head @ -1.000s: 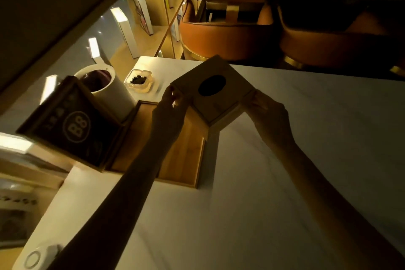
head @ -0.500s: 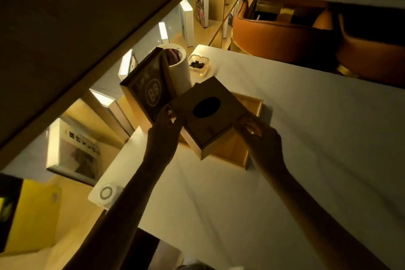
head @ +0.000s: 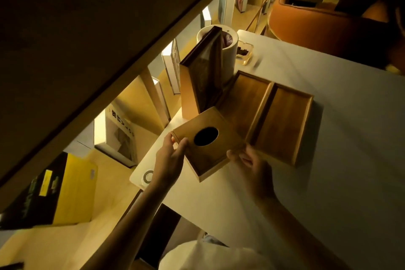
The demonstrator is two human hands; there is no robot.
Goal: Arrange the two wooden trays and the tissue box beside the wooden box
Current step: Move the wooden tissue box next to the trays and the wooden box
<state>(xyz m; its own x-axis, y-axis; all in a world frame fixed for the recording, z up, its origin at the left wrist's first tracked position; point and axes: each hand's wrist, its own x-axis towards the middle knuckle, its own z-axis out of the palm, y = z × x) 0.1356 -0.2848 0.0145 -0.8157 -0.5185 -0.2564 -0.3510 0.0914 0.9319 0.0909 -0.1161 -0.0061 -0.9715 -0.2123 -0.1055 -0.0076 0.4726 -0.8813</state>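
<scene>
The square wooden tissue box (head: 210,155), with a dark oval hole in its top, is near the table's left edge. My left hand (head: 172,156) grips its left corner and my right hand (head: 252,163) grips its right corner. Just beyond it lie two shallow wooden trays side by side: the left tray (head: 245,96) and the right tray (head: 282,125). The tall dark wooden box (head: 203,74) stands upright behind the tissue box, touching the left tray's corner. Whether the tissue box rests on the table or hangs above it is unclear.
A white cylindrical container (head: 228,55) stands behind the tall box, with a small glass dish (head: 243,52) beside it. A round white puck (head: 149,176) lies at the white table's (head: 328,182) near left corner. Bookshelves run along the left; an orange chair (head: 324,24) is beyond the table.
My view has swung leftward and down. Both hands have carried the tissue box off the trays toward the table's near left edge, uncovering both trays.
</scene>
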